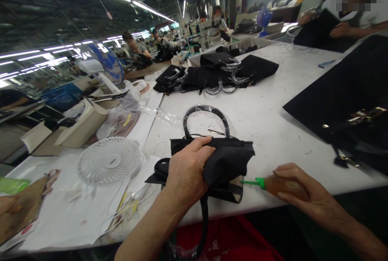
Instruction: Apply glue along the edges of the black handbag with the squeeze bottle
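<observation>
A black handbag [230, 164] lies at the table's front edge with its lining side bunched up. My left hand [188, 168] is closed on it, thumb across the top and fingers hidden in the folds. One plastic-wrapped handle [207, 109] arches behind the bag, and another hangs over the table edge toward my lap. In my right hand [298, 192] is a brown squeeze bottle [281, 187] with a green nozzle. The nozzle's tip points left, at or very near the light-coloured edge of the bag's lower right corner; contact is unclear.
More black handbags [212, 75] lie in a heap at the table's back. A white fan [110, 160] with a cable stands at left, near beige bag pieces [83, 125]. A large black bag [342, 107] is at right. A co-worker's hands hold a black piece [317, 30] beyond it.
</observation>
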### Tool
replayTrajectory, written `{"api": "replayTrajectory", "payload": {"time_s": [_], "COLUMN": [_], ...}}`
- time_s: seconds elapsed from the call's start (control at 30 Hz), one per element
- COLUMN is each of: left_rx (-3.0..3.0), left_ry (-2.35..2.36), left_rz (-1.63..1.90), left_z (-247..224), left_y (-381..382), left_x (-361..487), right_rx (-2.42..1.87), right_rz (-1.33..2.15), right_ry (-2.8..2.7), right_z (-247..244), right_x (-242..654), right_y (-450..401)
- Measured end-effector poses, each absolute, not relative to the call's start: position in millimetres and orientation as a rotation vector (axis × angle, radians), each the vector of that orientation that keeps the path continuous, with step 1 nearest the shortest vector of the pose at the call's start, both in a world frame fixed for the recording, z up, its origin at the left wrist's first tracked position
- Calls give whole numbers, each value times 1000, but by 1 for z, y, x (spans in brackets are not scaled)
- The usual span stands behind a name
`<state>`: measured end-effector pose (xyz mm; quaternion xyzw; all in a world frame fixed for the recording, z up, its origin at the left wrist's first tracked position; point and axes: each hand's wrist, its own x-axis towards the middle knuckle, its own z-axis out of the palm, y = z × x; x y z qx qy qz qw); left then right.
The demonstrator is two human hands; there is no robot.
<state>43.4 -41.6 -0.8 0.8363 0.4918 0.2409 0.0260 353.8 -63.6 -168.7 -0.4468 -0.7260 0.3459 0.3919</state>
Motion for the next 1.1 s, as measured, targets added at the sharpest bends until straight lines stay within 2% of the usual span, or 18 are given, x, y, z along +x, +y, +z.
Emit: {"api": "replayTrajectory", "payload": {"time_s": [0.13,0.27,0.47,0.63,0.77,0.9,1.1], "left_rx": [2585,2593,2584,2588,2598,2595,2593], "left_ry": [1522,1522,1511,1504,1500,1499,1508], "left_rz": [757,757,757,754,748,748,737], "left_z": [-1,-1,-1,-1,0,0,0], "left_y": [-42,-43,-47,-49,-48,-49,-53], "left_x": [44,45,46,45,46,45,43], "right_rx": [-1222,-1176,-1144,-1221,-1126,-1182,-1098], "right_rz": [775,940,928,732,793,711,878], "right_ry": [-1762,-1826,-1847,-1811,-1891,-1832,-1865], "right_z": [-171,-170,-168,-169,-166,-166,-161], "right_x": [353,354,355,353,353,353,348], "right_y": [-63,-66,-77,-81,-82,-81,-92]}}
